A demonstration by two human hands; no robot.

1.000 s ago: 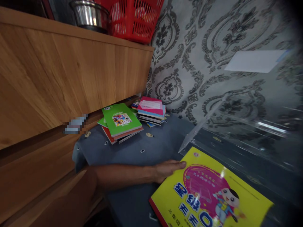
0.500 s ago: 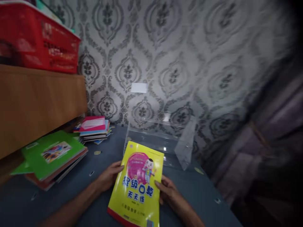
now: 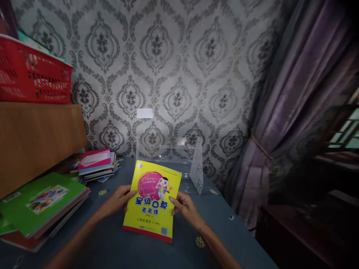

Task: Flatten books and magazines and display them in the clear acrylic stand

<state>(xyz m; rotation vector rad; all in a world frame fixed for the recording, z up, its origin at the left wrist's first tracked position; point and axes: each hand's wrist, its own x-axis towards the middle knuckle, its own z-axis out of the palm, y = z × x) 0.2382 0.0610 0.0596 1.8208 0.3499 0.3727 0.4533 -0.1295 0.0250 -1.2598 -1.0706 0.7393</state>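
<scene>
A yellow workbook (image 3: pixel 148 220) with a pink circle, a cartoon child and blue lettering is held up over the blue-grey tabletop, its cover facing me. My left hand (image 3: pixel 123 197) grips its left edge, thumb on the cover and fingers behind. On the opposite edge my right hand (image 3: pixel 183 207) pinches it the same way. Just behind the workbook stands a clear plastic rack (image 3: pixel 196 170) with stepped tiers, its lower part partly hidden by the book.
Left lies a stack of books with a green one (image 3: pixel 46 201) on top; behind it is a smaller pile under a pink book (image 3: pixel 95 158). A wooden box (image 3: pixel 39 134) bears a red basket (image 3: pixel 36 76). Purple curtains (image 3: pixel 277 123) hang at right.
The view has swung right, so most things sit further left and the curtain shows more. Both hands still hold the workbook, which now appears smaller and wholly in view.
</scene>
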